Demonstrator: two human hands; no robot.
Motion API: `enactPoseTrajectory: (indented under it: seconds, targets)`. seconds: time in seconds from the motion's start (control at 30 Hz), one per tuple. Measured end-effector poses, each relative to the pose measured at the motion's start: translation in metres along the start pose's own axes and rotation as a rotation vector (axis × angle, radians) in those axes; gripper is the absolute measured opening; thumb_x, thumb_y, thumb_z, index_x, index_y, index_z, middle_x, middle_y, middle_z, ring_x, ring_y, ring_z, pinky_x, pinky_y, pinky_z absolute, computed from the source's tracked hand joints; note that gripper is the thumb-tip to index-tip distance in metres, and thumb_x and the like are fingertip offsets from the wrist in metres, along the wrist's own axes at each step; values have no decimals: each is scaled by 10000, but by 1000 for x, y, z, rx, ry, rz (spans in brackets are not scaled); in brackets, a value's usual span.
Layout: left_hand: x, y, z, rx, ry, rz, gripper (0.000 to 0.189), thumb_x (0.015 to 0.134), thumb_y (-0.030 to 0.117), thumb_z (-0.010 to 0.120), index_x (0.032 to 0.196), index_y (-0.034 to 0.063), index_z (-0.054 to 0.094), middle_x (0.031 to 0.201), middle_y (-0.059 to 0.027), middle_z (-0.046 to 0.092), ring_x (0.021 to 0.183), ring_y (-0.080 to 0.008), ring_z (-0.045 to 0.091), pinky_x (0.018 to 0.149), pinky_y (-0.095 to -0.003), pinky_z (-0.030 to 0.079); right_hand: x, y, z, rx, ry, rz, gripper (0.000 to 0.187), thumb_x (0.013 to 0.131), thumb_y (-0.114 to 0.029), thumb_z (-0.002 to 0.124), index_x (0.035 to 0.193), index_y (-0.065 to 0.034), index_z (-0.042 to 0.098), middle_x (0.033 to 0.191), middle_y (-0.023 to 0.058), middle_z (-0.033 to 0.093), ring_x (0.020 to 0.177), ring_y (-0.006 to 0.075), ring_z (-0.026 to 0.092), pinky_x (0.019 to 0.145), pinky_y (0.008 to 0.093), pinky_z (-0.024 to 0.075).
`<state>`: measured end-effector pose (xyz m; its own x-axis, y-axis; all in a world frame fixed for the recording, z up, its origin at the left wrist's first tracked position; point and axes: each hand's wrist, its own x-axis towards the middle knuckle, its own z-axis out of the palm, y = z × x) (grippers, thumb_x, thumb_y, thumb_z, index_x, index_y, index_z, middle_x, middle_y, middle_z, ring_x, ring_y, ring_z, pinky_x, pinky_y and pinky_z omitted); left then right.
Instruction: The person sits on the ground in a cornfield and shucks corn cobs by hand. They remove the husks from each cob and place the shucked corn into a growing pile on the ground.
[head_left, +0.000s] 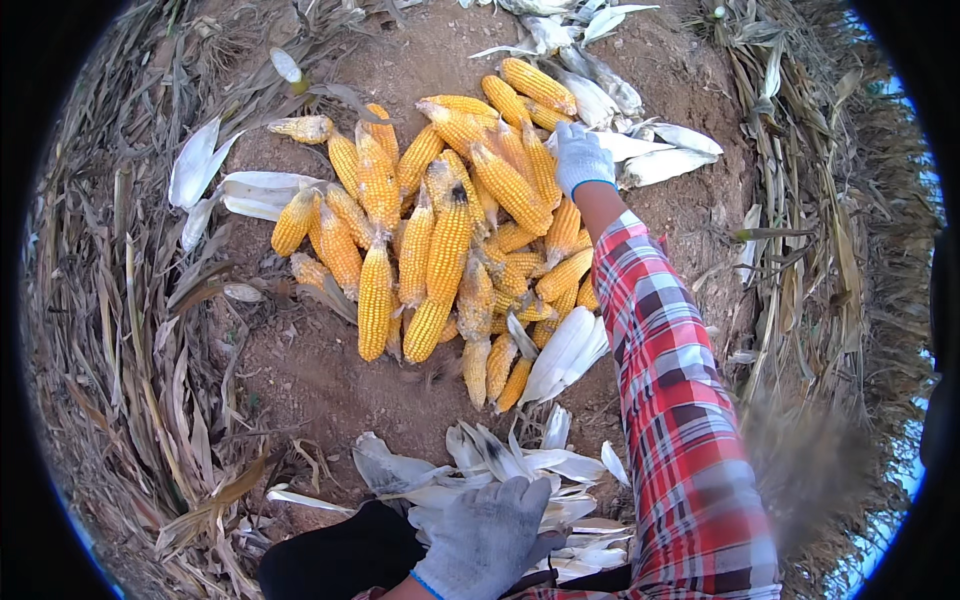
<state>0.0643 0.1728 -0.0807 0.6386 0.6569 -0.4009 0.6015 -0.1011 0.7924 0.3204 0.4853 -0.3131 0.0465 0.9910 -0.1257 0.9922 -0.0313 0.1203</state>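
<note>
Many husked yellow corn cobs (450, 247) lie heaped on brown soil in the middle of the view. My right hand (583, 159), in a pale knit glove with a blue cuff, reaches to the heap's upper right edge, touching or very near a pale corn husk; its fingertips are partly hidden and its grip cannot be told. Unhusked ears in white husks (667, 154) lie just right of it. My left hand (484, 540), in a similar gray-white glove, is low in the view, over loose corn husks (555, 465). No cob shows in it; its palm is hidden.
Dry corn stalks and leaves (127, 360) cover the ground at left, and another band of stalks (810, 247) runs along the right. More husk-covered ears (592, 82) lie at the top. A dark-clothed knee (345, 555) is beside my left hand. A loose husk (566, 352) rests against the heap.
</note>
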Motion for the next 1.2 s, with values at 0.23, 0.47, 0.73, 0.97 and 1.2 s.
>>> enactPoseTrajectory:
  seconds: [0.23, 0.47, 0.73, 0.97, 1.2]
  targets:
    - [18, -4, -10, 89, -145, -63, 469, 813, 363, 695, 1133, 46, 566, 1001, -143, 641, 946, -307, 643, 788, -435, 494, 0, 20, 10, -265, 29, -4, 277, 922, -243, 508, 1116, -130, 669, 1110, 46, 663, 1110, 257, 603, 894, 446, 462]
    - [10, -3, -11, 134, -64, 2, 404, 827, 355, 673, 1079, 62, 558, 926, -115, 625, 856, -281, 645, 736, -401, 501, -20, 36, 22, -349, -164, -148, 272, 896, -155, 553, 1165, -179, 586, 1141, 81, 648, 1115, 269, 602, 878, 495, 440]
    - [-20, 4, -4, 146, -42, 8, 460, 817, 439, 695, 1037, 67, 537, 919, -96, 623, 801, -278, 658, 722, -400, 510, -116, 22, -69, 320, -320, 58, 603, 770, -352, 709, 1290, -100, 536, 1190, 198, 635, 1126, 351, 612, 965, 440, 477]
    - [-77, 12, 13, -276, 441, -104, 666, 864, 373, 703, 1325, -44, 465, 1232, -250, 543, 1189, -388, 521, 1033, -443, 411, -193, -54, -167, 1128, -586, -115, 784, 808, -289, 771, 1401, 62, 396, 1229, 145, 592, 1109, 196, 578, 963, 316, 474]
    - [-118, -2, 40, -447, 811, -334, 982, 678, 277, 862, 1438, -41, 327, 1377, -216, 452, 1241, -322, 507, 1036, -407, 425, -327, -134, -257, 1410, -706, -111, 649, 854, -309, 731, 1319, 54, 461, 1135, 138, 635, 995, 189, 630, 872, 312, 519]
